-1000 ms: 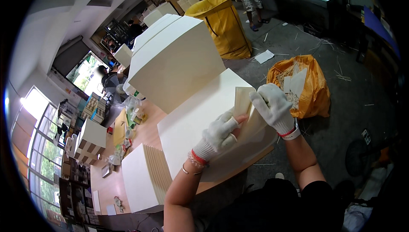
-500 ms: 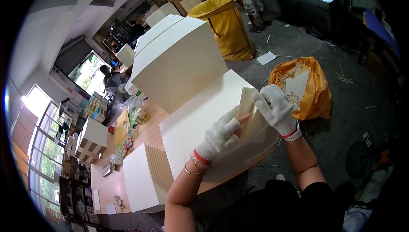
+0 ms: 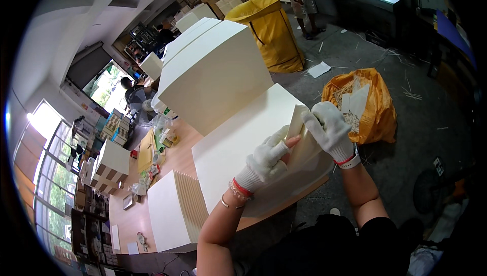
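Note:
A narrow, folded white paperboard piece [image 3: 297, 122] stands raised between my two gloved hands, over the right part of a large white sheet stack [image 3: 243, 141]. My left hand [image 3: 269, 158], in a white knit glove with bare fingertips showing, closes on its lower left side. On the upper right side, my right hand [image 3: 328, 125], fully gloved, pinches the edge with thumb and fingers. My palms hide part of the piece, so its full shape cannot be made out.
Behind the sheets rises a tall white stack [image 3: 215, 73]. Another layered stack [image 3: 175, 210] is at left on the wooden table [image 3: 175, 151]. An orange bag of offcuts [image 3: 380, 108] and a yellow sack [image 3: 274, 37] stand on the littered floor. A person [image 3: 299, 2] stands at the back.
My hands keep their hold on the paperboard piece, with only a slight shift of the fingers. The whole view has moved a little. The person at the back has changed arm position.

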Demonstrator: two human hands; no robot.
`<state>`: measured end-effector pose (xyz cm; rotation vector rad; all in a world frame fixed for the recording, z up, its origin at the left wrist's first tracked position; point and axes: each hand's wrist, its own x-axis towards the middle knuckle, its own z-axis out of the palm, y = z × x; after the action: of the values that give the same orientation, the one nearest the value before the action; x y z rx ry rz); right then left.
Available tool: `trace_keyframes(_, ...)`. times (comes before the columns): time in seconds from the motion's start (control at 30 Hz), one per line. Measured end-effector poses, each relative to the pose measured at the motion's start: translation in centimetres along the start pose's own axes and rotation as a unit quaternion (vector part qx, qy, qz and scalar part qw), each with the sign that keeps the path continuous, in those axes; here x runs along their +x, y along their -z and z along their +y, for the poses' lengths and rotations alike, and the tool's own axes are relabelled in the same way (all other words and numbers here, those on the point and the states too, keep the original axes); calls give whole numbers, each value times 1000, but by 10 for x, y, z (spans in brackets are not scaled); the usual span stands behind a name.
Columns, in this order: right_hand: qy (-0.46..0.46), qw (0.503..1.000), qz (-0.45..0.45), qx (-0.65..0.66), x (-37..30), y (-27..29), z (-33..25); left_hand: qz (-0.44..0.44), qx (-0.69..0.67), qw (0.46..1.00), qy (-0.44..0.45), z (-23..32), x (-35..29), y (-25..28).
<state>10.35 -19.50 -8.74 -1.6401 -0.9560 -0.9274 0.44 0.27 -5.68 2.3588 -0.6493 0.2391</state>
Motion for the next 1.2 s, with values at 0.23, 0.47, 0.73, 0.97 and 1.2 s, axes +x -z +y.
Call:
trace_keyframes(0.23,4,1000,25,-10,0,-2,-2,52,34,998,9,1,0,-7)
trace_keyframes(0.47,0,1000,-14,-1,2,2,-2,14,27,1000,3,8,3,0)
trace_keyframes(0.73,79,994,34,-67,-3,-4,5,41,6,999,20,5,2,-6)
trace_keyframes(0.97,-96,994,-3,43,2,0,-5,35,58,997,-38,-3,0,-4)
trace_keyframes(1.2,-21,1000,19,7,0,-4,0,32,5,999,25,1,1,-7)
